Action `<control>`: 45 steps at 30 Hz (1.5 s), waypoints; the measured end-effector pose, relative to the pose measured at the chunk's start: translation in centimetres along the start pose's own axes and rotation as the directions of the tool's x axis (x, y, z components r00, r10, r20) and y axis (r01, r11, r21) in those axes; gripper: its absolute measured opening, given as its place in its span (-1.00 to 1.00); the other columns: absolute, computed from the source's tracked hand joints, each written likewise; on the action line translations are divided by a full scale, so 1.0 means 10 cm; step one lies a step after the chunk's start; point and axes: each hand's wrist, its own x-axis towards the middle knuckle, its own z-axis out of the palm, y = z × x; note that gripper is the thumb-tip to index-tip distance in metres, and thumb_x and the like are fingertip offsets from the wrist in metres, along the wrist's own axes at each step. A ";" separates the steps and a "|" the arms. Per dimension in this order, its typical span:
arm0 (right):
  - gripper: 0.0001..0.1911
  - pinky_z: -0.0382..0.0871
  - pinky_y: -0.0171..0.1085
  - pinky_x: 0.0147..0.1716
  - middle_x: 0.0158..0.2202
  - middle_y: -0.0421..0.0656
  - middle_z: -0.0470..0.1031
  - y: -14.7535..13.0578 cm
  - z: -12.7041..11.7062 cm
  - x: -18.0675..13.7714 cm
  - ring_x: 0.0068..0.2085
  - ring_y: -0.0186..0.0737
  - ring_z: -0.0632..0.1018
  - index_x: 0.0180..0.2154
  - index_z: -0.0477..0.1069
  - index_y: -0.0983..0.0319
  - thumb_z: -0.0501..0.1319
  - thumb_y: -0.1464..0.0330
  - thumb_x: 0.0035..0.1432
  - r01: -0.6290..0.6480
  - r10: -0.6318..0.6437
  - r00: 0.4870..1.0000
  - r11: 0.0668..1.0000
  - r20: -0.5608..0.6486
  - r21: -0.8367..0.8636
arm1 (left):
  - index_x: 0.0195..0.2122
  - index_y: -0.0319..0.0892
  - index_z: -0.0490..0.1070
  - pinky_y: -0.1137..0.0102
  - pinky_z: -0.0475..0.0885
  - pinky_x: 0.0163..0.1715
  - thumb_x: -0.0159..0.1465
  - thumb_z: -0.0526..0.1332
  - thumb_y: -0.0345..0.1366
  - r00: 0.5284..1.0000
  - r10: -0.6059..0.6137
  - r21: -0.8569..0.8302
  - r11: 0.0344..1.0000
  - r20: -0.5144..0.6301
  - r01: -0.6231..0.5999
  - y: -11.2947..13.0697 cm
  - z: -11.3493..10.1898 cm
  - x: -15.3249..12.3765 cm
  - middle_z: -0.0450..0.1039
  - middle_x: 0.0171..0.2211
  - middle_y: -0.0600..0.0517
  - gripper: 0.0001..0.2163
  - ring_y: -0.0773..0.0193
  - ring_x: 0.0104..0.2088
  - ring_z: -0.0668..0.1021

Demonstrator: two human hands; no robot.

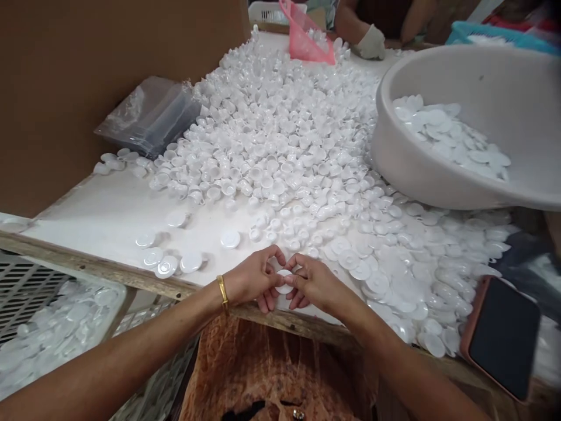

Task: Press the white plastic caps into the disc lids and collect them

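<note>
At the table's front edge, my left hand (254,278) and my right hand (314,282) meet, thumbs and fingers pinching a small white saucer (284,279) between them. Whether another piece sits behind the saucer is hidden by my fingers. Just beyond my hands lie small white toy cups, part of a large heap of cups (280,128) that spreads toward the far end. To the right of my right hand, white saucers (377,283) overlap in a loose pile. Several single saucers (191,261) rest on the white tabletop (105,216) to the left.
A large pale basin (421,175) with white discs stands at the right, above a phone (504,333). Clear plastic bags (151,114) lie by a brown panel (109,52). A crate (30,275) holds white pieces, lower left. Beyond the pink container (302,35) is another person's gloved hand (371,44).
</note>
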 end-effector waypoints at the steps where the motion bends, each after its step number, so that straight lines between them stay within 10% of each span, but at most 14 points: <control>1: -0.89 0.38 -0.42 -0.62 -0.61 -0.31 0.39 0.00 0.02 -0.01 -0.60 -0.34 0.50 -0.30 0.22 0.20 0.12 0.32 0.11 0.019 -0.019 1.000 1.000 -0.014 -0.010 | -0.23 -0.11 0.10 0.49 0.35 -0.75 0.10 0.21 -0.19 0.999 0.039 0.007 0.999 -0.012 -0.039 -0.02 0.01 0.00 0.28 -0.69 0.24 -0.69 0.34 -0.74 0.42; 8: -0.78 0.36 -0.33 -0.41 -0.41 -0.23 0.48 0.06 0.14 -0.32 -0.44 -0.32 0.51 -0.14 0.30 0.16 0.15 0.28 0.15 0.289 -0.372 0.899 0.900 -0.230 -0.326 | -0.27 -0.14 0.23 0.50 0.26 -0.69 0.07 0.18 -0.08 0.954 0.147 0.319 0.946 -0.263 -0.057 -0.22 -0.31 -0.30 0.36 -0.67 0.16 -0.70 0.35 -0.69 0.39; 12: -0.86 0.32 -0.27 -0.36 -0.26 -0.16 0.47 0.19 -0.18 -0.59 -0.31 -0.23 0.49 -0.22 0.38 0.17 0.14 0.29 0.17 0.122 -0.518 0.755 0.714 -0.403 -0.689 | -0.25 -0.16 0.37 0.47 0.22 -0.53 0.12 0.13 -0.10 0.773 0.350 0.738 0.639 -0.530 0.217 -0.24 -0.57 -0.59 0.44 -0.50 0.07 -0.74 0.29 -0.52 0.45; 17: -0.85 0.28 -0.26 -0.34 -0.22 -0.11 0.43 0.34 -0.46 -0.60 -0.21 -0.14 0.46 -0.22 0.38 0.22 0.20 0.34 0.12 -0.121 -0.622 0.724 0.311 -0.298 -0.943 | -0.17 -0.18 0.41 0.37 0.33 -0.31 0.25 0.04 -0.23 0.610 0.720 0.916 0.400 -0.330 0.024 -0.17 -0.18 -0.38 0.40 -0.25 -0.05 -0.76 0.21 -0.28 0.45; 21: -0.85 0.25 -0.24 -0.33 -0.27 -0.06 0.45 0.38 -0.47 -0.58 -0.27 -0.15 0.45 -0.27 0.40 0.25 0.07 0.37 0.22 -0.148 -0.700 0.679 0.166 -0.222 -0.975 | -0.07 -0.24 0.35 0.28 0.35 -0.22 0.24 0.05 -0.35 0.526 0.816 0.964 0.265 -0.241 0.030 -0.08 0.02 -0.02 0.33 -0.21 -0.13 -0.75 0.12 -0.18 0.38; 25: -0.76 0.28 -0.24 -0.33 -0.32 -0.07 0.48 0.33 -0.43 -0.64 -0.30 -0.15 0.49 -0.24 0.40 0.23 0.00 0.31 0.25 0.019 -0.683 0.622 0.501 -0.382 -0.865 | -0.16 -0.25 0.38 0.26 0.34 -0.25 0.23 0.06 -0.37 0.507 0.814 0.959 0.247 -0.282 0.136 -0.04 -0.06 0.07 0.30 -0.28 -0.12 -0.80 0.11 -0.23 0.35; 29: -0.76 0.39 -0.29 -0.42 -0.43 -0.20 0.46 0.19 -0.21 -0.50 -0.39 -0.22 0.53 -0.17 0.33 0.19 0.11 0.23 0.14 0.283 -0.377 0.814 0.922 -0.442 -0.265 | -0.31 -0.20 0.43 0.29 0.32 -0.31 0.23 0.08 -0.36 0.574 0.797 0.980 0.192 -0.187 0.052 -0.13 0.01 -0.01 0.30 -0.32 -0.09 -0.86 0.13 -0.26 0.35; 34: -0.83 0.47 -0.29 -0.42 -0.48 -0.24 0.45 0.07 0.14 -0.21 -0.50 -0.33 0.51 -0.30 0.29 0.23 0.17 0.29 0.05 0.243 -0.195 0.931 0.962 -0.307 0.125 | -0.17 -0.18 0.43 0.35 0.32 -0.29 0.26 0.04 -0.35 0.659 0.714 0.903 0.412 -0.238 -0.121 -0.28 0.16 -0.14 0.34 -0.31 -0.04 -0.78 0.21 -0.27 0.41; 40: -0.93 0.49 -0.33 -0.52 -0.54 -0.26 0.43 0.01 0.21 -0.05 -0.56 -0.36 0.50 -0.34 0.26 0.24 0.15 0.41 0.09 0.159 -0.099 0.946 0.972 -0.310 0.176 | -0.10 -0.19 0.41 0.38 0.32 -0.17 0.27 -0.04 -0.34 0.748 0.556 0.675 0.710 -0.363 -0.200 -0.27 0.11 -0.15 0.47 -0.23 -0.03 -0.71 0.25 -0.21 0.48; 45: -0.93 0.47 -0.35 -0.60 -0.57 -0.26 0.44 0.00 0.19 0.02 -0.61 -0.35 0.50 -0.33 0.22 0.23 0.13 0.43 0.12 0.105 -0.047 0.952 0.978 -0.302 0.178 | -0.29 -0.17 0.37 0.44 0.32 -0.52 0.18 0.11 -0.19 0.829 0.383 0.467 0.867 -0.408 -0.171 -0.20 0.08 -0.06 0.41 -0.57 0.09 -0.82 0.30 -0.52 0.46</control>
